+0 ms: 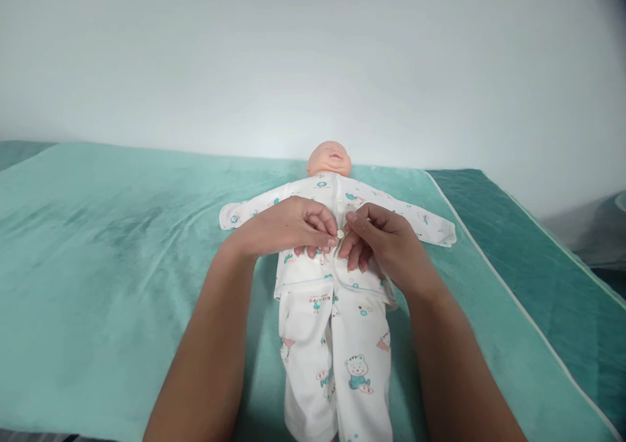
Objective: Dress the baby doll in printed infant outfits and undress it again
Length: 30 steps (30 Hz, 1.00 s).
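Observation:
A baby doll (323,158) lies on its back, its head toward the wall. It wears a white printed jacket (306,269) and matching trousers (308,324) with small bears and teal figures. Over the middle of the jacket front, my left hand (298,225) pinches the cloth edge beside a small pale button (340,234). From the other side my right hand (379,236) has its thumb and forefinger closed on the opposite edge of the jacket front. The button shows between the fingertips of both hands. Whether it sits in its hole I cannot tell.
A light teal blanket (122,266) with a pale border lies under the doll, slightly wrinkled at left. Darker teal cloth (548,266) shows beyond its right edge. A plain white wall (313,57) rises behind the doll's head.

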Each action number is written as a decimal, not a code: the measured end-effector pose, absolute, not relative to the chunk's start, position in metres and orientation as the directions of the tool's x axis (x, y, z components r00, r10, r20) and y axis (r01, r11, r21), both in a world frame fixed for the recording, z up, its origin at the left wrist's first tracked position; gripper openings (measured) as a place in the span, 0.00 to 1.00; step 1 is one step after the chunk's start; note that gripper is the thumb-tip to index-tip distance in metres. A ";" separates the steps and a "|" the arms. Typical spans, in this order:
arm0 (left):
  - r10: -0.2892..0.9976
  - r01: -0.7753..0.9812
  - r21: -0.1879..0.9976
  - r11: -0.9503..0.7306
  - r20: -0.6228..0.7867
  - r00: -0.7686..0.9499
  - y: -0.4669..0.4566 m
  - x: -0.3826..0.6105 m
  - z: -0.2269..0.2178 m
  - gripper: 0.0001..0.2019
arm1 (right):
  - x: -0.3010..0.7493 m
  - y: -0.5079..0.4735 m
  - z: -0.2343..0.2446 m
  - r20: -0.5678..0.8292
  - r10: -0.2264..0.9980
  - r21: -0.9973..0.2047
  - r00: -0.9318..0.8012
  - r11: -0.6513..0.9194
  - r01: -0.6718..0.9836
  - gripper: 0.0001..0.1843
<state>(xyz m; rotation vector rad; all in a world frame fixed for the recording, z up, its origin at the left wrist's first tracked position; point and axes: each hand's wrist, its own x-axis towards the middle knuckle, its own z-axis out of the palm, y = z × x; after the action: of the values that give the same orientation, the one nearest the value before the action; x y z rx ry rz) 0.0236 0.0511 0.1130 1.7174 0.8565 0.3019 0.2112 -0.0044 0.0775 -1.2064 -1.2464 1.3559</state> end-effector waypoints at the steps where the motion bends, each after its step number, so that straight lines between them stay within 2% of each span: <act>1: 0.677 0.378 0.921 -0.092 -0.220 0.702 0.051 0.023 0.113 0.07 | 0.211 -0.004 0.078 -0.076 0.991 -0.997 -0.112 -0.077 -0.006 0.22; 6: 0.695 0.365 0.927 -0.087 -0.206 0.689 0.052 0.021 0.113 0.10 | 0.211 -0.004 0.079 -0.060 0.990 -0.998 -0.128 -0.062 -0.012 0.22; 12: 0.712 0.404 0.907 -0.121 -0.205 0.672 0.051 0.022 0.113 0.08 | 0.211 -0.004 0.079 -0.067 0.990 -0.998 -0.126 -0.069 -0.013 0.22; 20: 0.676 0.402 0.899 -0.175 -0.187 0.712 0.051 0.021 0.114 0.09 | 0.213 -0.004 0.077 -0.053 0.991 -0.998 -0.121 -0.059 -0.038 0.22; 25: 0.779 0.273 0.952 -0.139 -0.065 0.624 0.049 0.025 0.112 0.10 | 0.218 -0.001 0.074 -0.002 0.997 -0.985 -0.072 -0.014 -0.170 0.19; 30: 0.916 0.142 0.973 -0.182 0.115 0.385 0.055 0.029 0.104 0.10 | 0.221 0.001 0.075 0.056 0.998 -0.964 0.006 0.056 -0.261 0.16</act>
<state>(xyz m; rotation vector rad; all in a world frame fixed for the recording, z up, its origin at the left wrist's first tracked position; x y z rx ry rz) 0.0294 0.0551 0.1044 1.6070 0.9621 0.9343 0.2211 0.0006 0.0749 -0.9723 -1.0402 1.2821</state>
